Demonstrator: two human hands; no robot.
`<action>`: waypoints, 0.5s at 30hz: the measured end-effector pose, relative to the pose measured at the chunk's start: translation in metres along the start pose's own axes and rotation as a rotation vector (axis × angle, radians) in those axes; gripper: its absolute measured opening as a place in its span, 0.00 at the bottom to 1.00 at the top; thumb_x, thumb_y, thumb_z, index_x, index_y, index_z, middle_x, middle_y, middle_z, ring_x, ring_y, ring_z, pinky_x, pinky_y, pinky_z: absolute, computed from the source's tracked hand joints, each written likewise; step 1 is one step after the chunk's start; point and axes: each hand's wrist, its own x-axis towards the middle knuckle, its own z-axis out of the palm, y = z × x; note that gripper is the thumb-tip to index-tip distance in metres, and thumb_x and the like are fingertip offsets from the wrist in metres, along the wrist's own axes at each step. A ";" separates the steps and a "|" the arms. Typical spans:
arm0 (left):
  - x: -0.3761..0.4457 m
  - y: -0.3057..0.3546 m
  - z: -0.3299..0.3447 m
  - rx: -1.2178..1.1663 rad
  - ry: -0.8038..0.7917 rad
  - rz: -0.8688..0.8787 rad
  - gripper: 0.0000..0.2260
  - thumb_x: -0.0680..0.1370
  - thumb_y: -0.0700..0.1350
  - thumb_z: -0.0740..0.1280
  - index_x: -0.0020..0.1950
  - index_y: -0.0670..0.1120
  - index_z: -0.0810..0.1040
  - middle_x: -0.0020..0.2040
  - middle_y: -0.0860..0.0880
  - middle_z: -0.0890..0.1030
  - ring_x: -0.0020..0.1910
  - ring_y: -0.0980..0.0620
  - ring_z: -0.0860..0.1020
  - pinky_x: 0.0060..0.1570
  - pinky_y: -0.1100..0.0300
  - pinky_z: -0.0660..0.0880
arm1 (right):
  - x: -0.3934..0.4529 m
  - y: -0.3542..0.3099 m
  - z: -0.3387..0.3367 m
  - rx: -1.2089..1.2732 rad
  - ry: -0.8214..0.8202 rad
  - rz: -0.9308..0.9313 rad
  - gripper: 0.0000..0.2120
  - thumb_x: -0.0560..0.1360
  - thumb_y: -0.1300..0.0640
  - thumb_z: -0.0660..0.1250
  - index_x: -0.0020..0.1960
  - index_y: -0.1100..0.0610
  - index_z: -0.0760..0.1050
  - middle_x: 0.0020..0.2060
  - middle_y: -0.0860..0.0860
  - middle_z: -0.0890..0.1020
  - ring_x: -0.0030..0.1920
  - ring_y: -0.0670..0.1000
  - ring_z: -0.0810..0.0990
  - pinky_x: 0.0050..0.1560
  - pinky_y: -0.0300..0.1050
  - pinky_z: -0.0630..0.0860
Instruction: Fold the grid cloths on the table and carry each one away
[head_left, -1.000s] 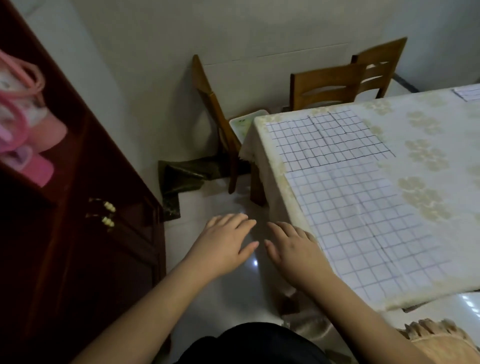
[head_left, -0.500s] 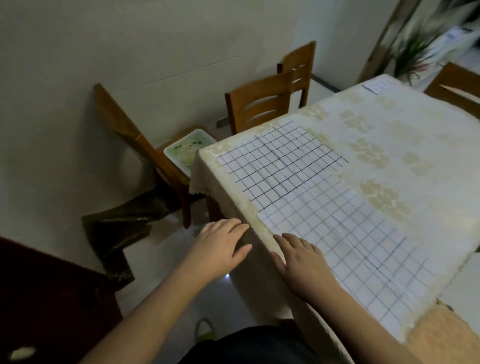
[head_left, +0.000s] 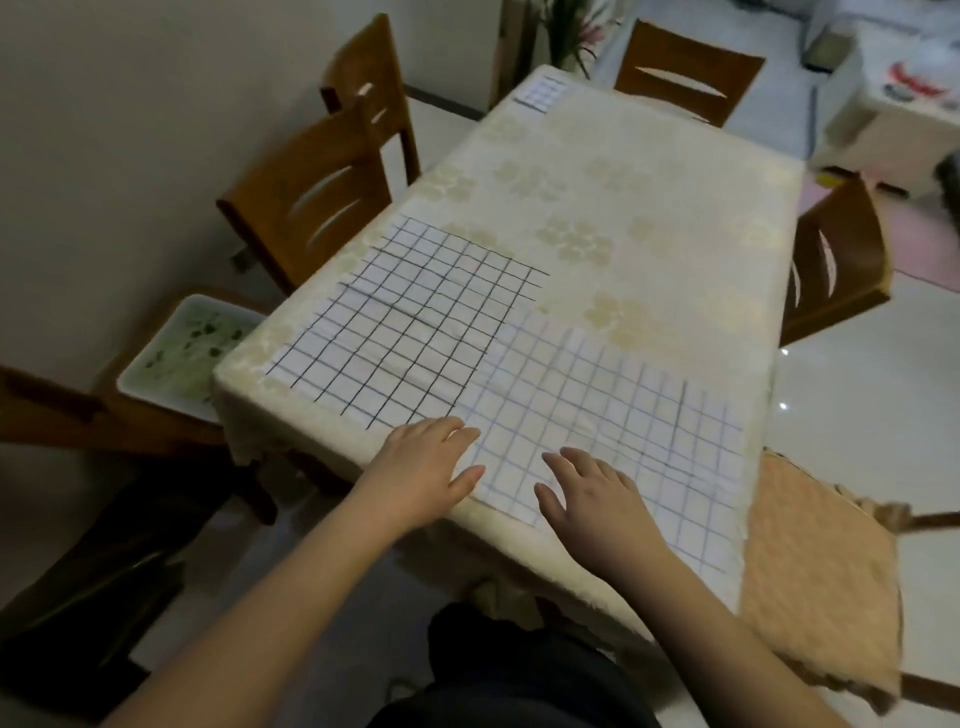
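Now, with your left hand and right hand both flat-fingered and holding nothing over the near edge of the pale blue-lined grid cloth spread on the table, pinch its near corners squarely before folding.

Both bare forearms reach forward side by side, palms down, the left hand with straight fingers together and thumb spread toward the right, the right hand with relaxed, slightly spread fingers, the two well apart, neither closed in a grip.
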 end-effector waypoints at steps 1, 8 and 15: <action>0.011 0.001 0.002 0.004 -0.018 0.015 0.24 0.82 0.58 0.54 0.77 0.52 0.60 0.76 0.53 0.62 0.74 0.53 0.60 0.72 0.55 0.56 | 0.007 0.006 0.002 0.020 -0.004 0.018 0.24 0.82 0.42 0.48 0.76 0.48 0.58 0.75 0.48 0.62 0.73 0.51 0.63 0.72 0.49 0.58; 0.074 0.002 0.009 0.004 -0.183 0.066 0.23 0.82 0.58 0.55 0.76 0.53 0.62 0.76 0.52 0.63 0.74 0.53 0.62 0.71 0.54 0.60 | 0.046 0.041 0.014 0.111 -0.045 0.111 0.25 0.82 0.42 0.48 0.77 0.50 0.56 0.76 0.49 0.61 0.73 0.52 0.63 0.71 0.49 0.59; 0.137 -0.017 0.027 -0.263 -0.304 -0.109 0.20 0.83 0.54 0.58 0.74 0.50 0.68 0.76 0.52 0.63 0.73 0.54 0.64 0.67 0.61 0.61 | 0.093 0.063 0.040 0.154 -0.130 0.154 0.26 0.82 0.43 0.50 0.77 0.52 0.55 0.79 0.55 0.53 0.77 0.56 0.55 0.74 0.52 0.55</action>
